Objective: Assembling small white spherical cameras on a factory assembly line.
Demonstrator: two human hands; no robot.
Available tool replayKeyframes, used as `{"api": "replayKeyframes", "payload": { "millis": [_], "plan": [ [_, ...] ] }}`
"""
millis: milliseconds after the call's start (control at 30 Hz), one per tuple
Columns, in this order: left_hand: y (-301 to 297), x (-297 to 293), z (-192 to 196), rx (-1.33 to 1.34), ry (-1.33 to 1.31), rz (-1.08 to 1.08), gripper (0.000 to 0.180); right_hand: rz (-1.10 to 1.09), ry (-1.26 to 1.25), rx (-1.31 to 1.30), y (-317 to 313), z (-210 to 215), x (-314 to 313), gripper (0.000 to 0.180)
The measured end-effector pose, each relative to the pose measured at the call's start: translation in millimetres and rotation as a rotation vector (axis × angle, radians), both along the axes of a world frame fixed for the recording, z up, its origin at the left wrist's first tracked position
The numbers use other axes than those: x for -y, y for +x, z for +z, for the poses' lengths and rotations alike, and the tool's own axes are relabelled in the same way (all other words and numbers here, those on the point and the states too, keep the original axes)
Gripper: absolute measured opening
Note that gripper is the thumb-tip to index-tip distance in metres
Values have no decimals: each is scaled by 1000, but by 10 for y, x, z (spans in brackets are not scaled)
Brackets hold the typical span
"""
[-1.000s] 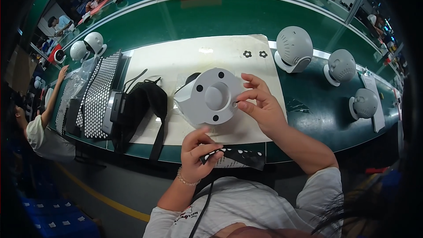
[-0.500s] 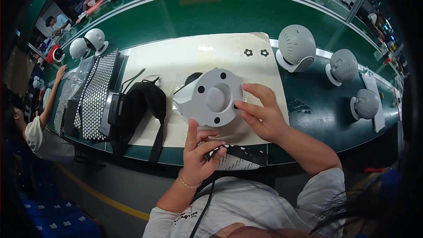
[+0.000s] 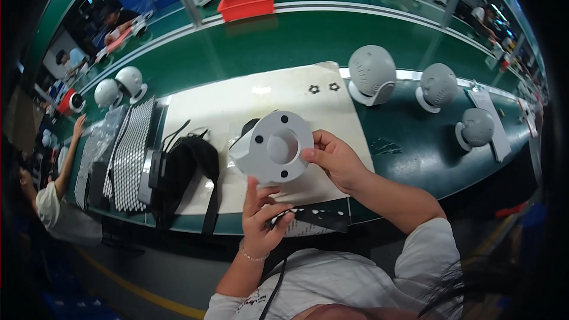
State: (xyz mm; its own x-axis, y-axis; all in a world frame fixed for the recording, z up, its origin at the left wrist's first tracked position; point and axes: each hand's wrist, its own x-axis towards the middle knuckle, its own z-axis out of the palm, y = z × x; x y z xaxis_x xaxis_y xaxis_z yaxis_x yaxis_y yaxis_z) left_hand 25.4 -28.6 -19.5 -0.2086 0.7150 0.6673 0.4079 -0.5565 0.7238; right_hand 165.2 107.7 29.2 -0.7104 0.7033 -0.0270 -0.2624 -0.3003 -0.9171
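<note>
A white camera-like device (image 3: pixel 252 163) is held above the cream mat, its round base turned toward me. Three black round pads (image 3: pixel 259 139) show on the base's ring, around a recessed middle. My right hand (image 3: pixel 336 163) grips the ring's right edge, with the thumb pressed on its face. Between the thumb and fingers of my left hand (image 3: pixel 264 216) is a black sheet (image 3: pixel 323 220) with pale round spots and a printed backing. That hand's raised index finger is at the device's lower edge; whether it touches cannot be seen.
The cream mat (image 3: pixel 195 101) covers the middle of the green bench. A black strap (image 3: pixel 207 166) and honeycomb-patterned sheets (image 3: pixel 131 154) lie left. Grey-white round devices (image 3: pixel 372 74) stand right, near a clipboard (image 3: pixel 493 124). A red bin (image 3: pixel 246 5) sits beyond. A co-worker's arm (image 3: pixel 70 154) reaches in at left.
My right fingers have closed from a spread pose onto the ring's edge, where a pad showed before. My left hand keeps the sheet. The whole view has shifted slightly.
</note>
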Motion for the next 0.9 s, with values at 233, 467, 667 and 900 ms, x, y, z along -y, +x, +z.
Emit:
{"api": "replayKeyframes", "payload": {
  "millis": [233,467,667,900],
  "plan": [
    [-56,67,5,12,-46,44,13,-396,651,170,1099,221,78,18],
    [-16,41,15,48,-52,-24,14,-970,1580,1292,2173,-136,10,22],
    [-43,59,10,40,-55,-5,14,-979,1501,1763,2522,-423,-78,23],
    [-28,57,11,63,-68,-31,14,-1017,1238,1860,2573,-329,-171,19]
  ]
}}
